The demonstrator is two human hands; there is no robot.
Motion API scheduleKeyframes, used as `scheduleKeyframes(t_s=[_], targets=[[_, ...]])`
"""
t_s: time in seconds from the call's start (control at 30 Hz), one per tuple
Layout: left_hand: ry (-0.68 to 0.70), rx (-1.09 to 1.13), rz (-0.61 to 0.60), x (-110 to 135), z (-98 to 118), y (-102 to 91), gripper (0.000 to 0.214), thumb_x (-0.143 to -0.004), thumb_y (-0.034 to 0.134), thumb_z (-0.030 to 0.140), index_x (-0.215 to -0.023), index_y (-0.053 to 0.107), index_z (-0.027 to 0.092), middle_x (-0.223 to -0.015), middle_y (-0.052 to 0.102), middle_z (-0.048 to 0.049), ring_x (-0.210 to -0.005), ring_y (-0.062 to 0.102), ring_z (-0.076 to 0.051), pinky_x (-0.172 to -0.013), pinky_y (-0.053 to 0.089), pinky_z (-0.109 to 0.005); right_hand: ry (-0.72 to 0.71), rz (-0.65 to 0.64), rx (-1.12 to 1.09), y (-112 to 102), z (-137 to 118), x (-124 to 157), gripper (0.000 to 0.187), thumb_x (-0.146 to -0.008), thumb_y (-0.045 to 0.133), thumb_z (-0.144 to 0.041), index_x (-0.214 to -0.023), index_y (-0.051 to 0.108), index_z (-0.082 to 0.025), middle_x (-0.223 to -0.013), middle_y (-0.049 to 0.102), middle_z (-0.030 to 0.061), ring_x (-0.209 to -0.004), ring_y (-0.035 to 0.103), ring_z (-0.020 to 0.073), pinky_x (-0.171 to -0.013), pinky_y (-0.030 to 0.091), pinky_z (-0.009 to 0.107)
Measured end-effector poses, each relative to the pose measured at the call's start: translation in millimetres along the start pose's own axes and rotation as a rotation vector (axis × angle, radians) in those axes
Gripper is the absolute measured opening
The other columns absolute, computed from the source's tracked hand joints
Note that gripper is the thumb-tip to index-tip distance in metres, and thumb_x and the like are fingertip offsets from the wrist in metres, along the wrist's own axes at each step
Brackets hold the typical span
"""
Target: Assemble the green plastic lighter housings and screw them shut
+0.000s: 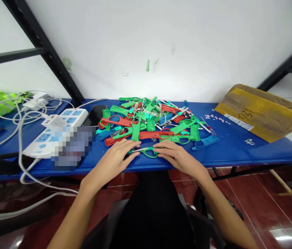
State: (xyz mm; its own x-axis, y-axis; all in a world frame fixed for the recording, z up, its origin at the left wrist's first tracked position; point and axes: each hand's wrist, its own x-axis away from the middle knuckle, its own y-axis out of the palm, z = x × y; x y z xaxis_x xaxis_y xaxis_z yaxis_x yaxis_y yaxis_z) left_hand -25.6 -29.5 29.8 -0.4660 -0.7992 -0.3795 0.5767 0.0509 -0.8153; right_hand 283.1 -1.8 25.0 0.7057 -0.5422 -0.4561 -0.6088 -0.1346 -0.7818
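- Two bare hands are at work on the near edge of the blue-covered counter (234, 148), wrists low, fingers pointing inward toward each other.
- Between them sits a green plastic piece with a rounded loop (149, 156), lying crosswise, a slim silver metal rod (141, 149) along its upper side.
- Left hand (117, 152): its grip is nearly closed, thumb and fingers pinching the left end of that piece.
- Right hand (175, 154): its grip is closed down too, fingers over the right end, thumb side hidden from view.
- Just beyond the fingertips, a big jumbled heap of green, red and blue plastic casings (146, 119) spreads out, thin wires and metal bits tangled through it.
- Look at the front of that heap: a long red plastic casing (156, 135) lies crosswise, close above the held piece.
- Off at the heap's right edge, a blue plastic casing (206, 141) lies aslant.
- Farther right stands a brown cardboard box with yellow tape (261, 110), small pale scraps (249, 141) just beside it.
- Over to the left, a long white power strip with blue sockets (77, 119) runs aslant, a black phone (97, 116) right beside it.
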Motion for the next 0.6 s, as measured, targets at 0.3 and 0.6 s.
scheduleKeyframes(t_s=[0.3,0.6], targets=[[0.045,0.021,0.064,6.1,-1.5,0.7,0.030,-0.117,0.055,0.032,-0.122,0.082,0.022,-0.121,0.081,-0.0081,-0.109,0.075,-0.023,-0.099,0.062,-0.041,0.004,-0.018,-0.003,-3.2,-2.8,-2.1,0.032,-0.115,0.057,-0.023,-0.139,0.078,-0.026,-0.142,0.079,0.0098,-0.132,0.074,0.0242,-0.111,0.064,0.048],[0.070,-0.169,0.049,7.9,-0.6,4.3,0.026,-0.117,0.056,0.031,-0.124,0.079,0.020,-0.124,0.078,-0.0090,-0.108,0.071,-0.024,-0.098,0.057,-0.043,0.012,-0.007,-0.032,-1.2,-0.2,-1.0,0.033,-0.115,0.059,-0.023,-0.142,0.077,-0.028,-0.143,0.078,0.0088,-0.133,0.073,0.0247,-0.113,0.064,0.049]])
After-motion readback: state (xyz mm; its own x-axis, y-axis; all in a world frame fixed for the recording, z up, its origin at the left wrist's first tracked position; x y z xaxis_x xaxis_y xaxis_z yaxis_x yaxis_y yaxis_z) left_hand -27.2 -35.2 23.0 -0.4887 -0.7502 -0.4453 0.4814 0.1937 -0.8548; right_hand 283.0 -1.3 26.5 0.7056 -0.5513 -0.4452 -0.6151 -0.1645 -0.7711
